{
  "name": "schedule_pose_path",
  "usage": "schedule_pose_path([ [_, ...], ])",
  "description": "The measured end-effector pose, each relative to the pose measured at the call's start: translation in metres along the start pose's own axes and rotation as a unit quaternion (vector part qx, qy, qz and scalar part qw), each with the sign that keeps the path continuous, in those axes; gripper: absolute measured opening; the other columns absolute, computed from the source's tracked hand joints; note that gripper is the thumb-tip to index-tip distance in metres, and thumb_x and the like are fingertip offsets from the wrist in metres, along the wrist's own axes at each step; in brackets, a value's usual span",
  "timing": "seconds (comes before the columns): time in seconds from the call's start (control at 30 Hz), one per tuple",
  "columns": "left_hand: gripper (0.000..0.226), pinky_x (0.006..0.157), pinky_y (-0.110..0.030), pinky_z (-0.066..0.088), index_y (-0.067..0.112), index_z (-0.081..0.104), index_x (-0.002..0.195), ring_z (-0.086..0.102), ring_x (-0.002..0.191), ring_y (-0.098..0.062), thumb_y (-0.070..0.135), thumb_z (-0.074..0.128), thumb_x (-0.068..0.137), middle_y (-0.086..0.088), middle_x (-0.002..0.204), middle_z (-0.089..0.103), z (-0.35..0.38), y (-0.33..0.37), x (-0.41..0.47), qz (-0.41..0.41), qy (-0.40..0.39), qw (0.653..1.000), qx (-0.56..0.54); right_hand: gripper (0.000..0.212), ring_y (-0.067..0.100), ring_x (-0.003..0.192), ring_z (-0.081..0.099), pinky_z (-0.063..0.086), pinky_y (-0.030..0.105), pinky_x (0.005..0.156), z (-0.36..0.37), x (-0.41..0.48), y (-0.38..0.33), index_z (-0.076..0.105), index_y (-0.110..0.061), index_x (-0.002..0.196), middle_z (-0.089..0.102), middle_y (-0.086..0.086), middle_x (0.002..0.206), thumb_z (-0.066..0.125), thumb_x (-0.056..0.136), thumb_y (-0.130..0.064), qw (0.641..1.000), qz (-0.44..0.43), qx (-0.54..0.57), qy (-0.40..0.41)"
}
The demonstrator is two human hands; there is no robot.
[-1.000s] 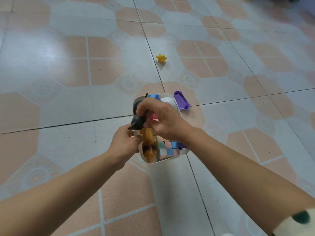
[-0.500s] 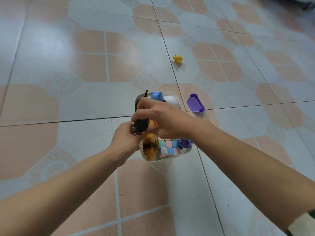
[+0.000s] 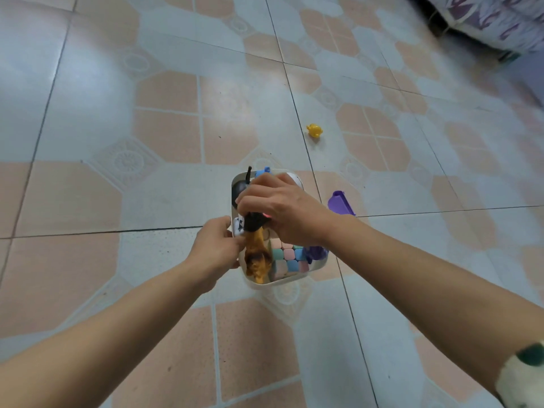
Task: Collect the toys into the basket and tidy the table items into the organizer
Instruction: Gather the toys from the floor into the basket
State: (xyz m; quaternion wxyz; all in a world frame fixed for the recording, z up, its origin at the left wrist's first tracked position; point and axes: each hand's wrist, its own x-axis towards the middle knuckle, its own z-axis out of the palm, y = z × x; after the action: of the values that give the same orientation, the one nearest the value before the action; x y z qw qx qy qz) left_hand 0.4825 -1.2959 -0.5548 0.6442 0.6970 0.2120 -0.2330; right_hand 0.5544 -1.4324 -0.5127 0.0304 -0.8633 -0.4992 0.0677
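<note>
We see two bare hands at work over a white plastic basket (image 3: 315,267) with rounded corners, set on a glossy floor (image 3: 164,201) of cream and peach tiles. The right hand (image 3: 282,207) grips a black toy (image 3: 253,222) from above, its fingers curled round it at the basket's mouth. The left hand (image 3: 216,245) pinches the basket's near left rim, thumb on top. Inside the basket, a tawny, rough-textured animal figure (image 3: 257,259) lies along the left wall, beside a block of pastel pink, blue and green cubes (image 3: 290,260) with soft edges; a purple piece (image 3: 318,251) rests at the right wall. Just beside the basket on the right lies a purple scoop-shaped toy (image 3: 340,203); a small yellow toy (image 3: 314,131) sits well apart, further out. The floor round the basket is open on every side; a patterned purple cloth (image 3: 497,22) edges the far right corner. We can read no writing anywhere
</note>
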Motion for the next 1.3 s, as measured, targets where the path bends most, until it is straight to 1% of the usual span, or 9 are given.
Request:
schedule_pose_path([
  [0.13, 0.016, 0.087, -0.048, 0.057, 0.011, 0.062, 0.108, 0.067, 0.093, -0.029, 0.007, 0.053, 0.095, -0.013, 0.101, 0.069, -0.004, 0.018, 0.004, 0.004, 0.002, 1.0, -0.01, 0.051, 0.027, 0.117, 0.048, 0.037, 0.039, 0.092, -0.024, 0.005, 0.01, 0.059, -0.017, 0.122, 0.058, 0.005, 0.126, 0.068, 0.071, -0.01, 0.999, 0.027, 0.028, 0.011],
  [0.3, 0.013, 0.084, -0.046, 0.056, 0.017, 0.063, 0.091, 0.067, 0.091, -0.028, 0.009, 0.054, 0.095, -0.01, 0.095, 0.069, 0.0, 0.03, 0.022, 0.003, 0.024, 1.0, -0.005, 0.049, 0.026, 0.112, 0.053, 0.041, 0.035, 0.09, -0.043, -0.004, 0.044, 0.059, -0.014, 0.122, 0.063, 0.006, 0.12, 0.068, 0.077, 0.004, 0.996, 0.057, 0.033, 0.063],
  [0.43, 0.013, 0.072, -0.037, 0.056, 0.016, 0.063, 0.09, 0.067, 0.089, -0.026, 0.008, 0.053, 0.095, -0.01, 0.092, 0.069, 0.012, 0.034, 0.043, 0.005, 0.063, 0.998, 0.006, 0.039, 0.022, 0.104, 0.056, 0.045, 0.035, 0.09, -0.058, -0.036, 0.094, 0.061, -0.01, 0.116, 0.064, 0.006, 0.111, 0.068, 0.079, 0.001, 0.993, 0.082, 0.06, 0.067],
  [0.57, 0.019, 0.068, -0.034, 0.053, 0.02, 0.062, 0.088, 0.067, 0.087, -0.023, 0.008, 0.051, 0.096, -0.007, 0.091, 0.069, 0.036, 0.041, 0.062, 0.014, 0.087, 0.996, 0.001, 0.037, 0.011, 0.097, 0.053, 0.048, 0.032, 0.086, -0.043, -0.079, 0.153, 0.058, -0.016, 0.117, 0.062, 0.0, 0.111, 0.065, 0.081, -0.006, 0.974, 0.204, 0.095, -0.019],
  [0.77, 0.024, 0.061, -0.028, 0.051, 0.026, 0.061, 0.083, 0.066, 0.084, -0.02, 0.009, 0.051, 0.097, -0.004, 0.089, 0.068, 0.085, 0.042, 0.091, 0.014, 0.131, 0.991, 0.003, 0.055, 0.023, 0.103, 0.054, 0.051, 0.035, 0.082, 0.031, -0.12, 0.212, 0.047, -0.02, 0.128, 0.053, 0.006, 0.123, 0.07, 0.08, -0.031, 0.915, 0.352, 0.13, -0.15],
  [0.93, 0.023, 0.064, -0.03, 0.053, 0.023, 0.063, 0.088, 0.066, 0.086, -0.02, 0.007, 0.05, 0.096, -0.005, 0.091, 0.068, 0.114, 0.032, 0.097, -0.005, 0.154, 0.988, -0.008, 0.064, 0.03, 0.105, 0.054, 0.051, 0.039, 0.082, 0.081, -0.129, 0.222, 0.037, -0.022, 0.133, 0.047, 0.01, 0.123, 0.066, 0.081, -0.044, 0.91, 0.372, 0.103, -0.153],
  [1.03, 0.024, 0.069, -0.036, 0.056, 0.019, 0.066, 0.091, 0.067, 0.086, -0.022, 0.003, 0.049, 0.095, -0.007, 0.092, 0.07, 0.124, 0.028, 0.095, -0.008, 0.166, 0.986, -0.015, 0.063, 0.034, 0.102, 0.055, 0.048, 0.037, 0.078, 0.092, -0.122, 0.225, 0.034, -0.019, 0.134, 0.042, 0.014, 0.125, 0.065, 0.083, -0.04, 0.91, 0.383, 0.094, -0.128],
  [1.13, 0.027, 0.063, -0.032, 0.056, 0.019, 0.068, 0.091, 0.069, 0.084, -0.021, 0.0, 0.048, 0.094, -0.006, 0.09, 0.071, 0.132, 0.023, 0.09, -0.004, 0.178, 0.983, -0.031, 0.063, 0.037, 0.099, 0.057, 0.047, 0.035, 0.074, 0.099, -0.117, 0.224, 0.033, -0.019, 0.133, 0.039, 0.016, 0.126, 0.068, 0.082, -0.033, 0.913, 0.383, 0.104, -0.098],
  [1.3, 0.029, 0.06, -0.029, 0.055, 0.023, 0.067, 0.089, 0.069, 0.083, -0.018, 0.002, 0.049, 0.094, -0.004, 0.091, 0.071, 0.146, 0.016, 0.084, -0.005, 0.197, 0.979, -0.043, 0.069, 0.034, 0.1, 0.057, 0.055, 0.038, 0.082, 0.108, -0.115, 0.225, 0.035, -0.023, 0.132, 0.042, 0.016, 0.124, 0.075, 0.076, -0.028, 0.913, 0.376, 0.124, -0.1],
])
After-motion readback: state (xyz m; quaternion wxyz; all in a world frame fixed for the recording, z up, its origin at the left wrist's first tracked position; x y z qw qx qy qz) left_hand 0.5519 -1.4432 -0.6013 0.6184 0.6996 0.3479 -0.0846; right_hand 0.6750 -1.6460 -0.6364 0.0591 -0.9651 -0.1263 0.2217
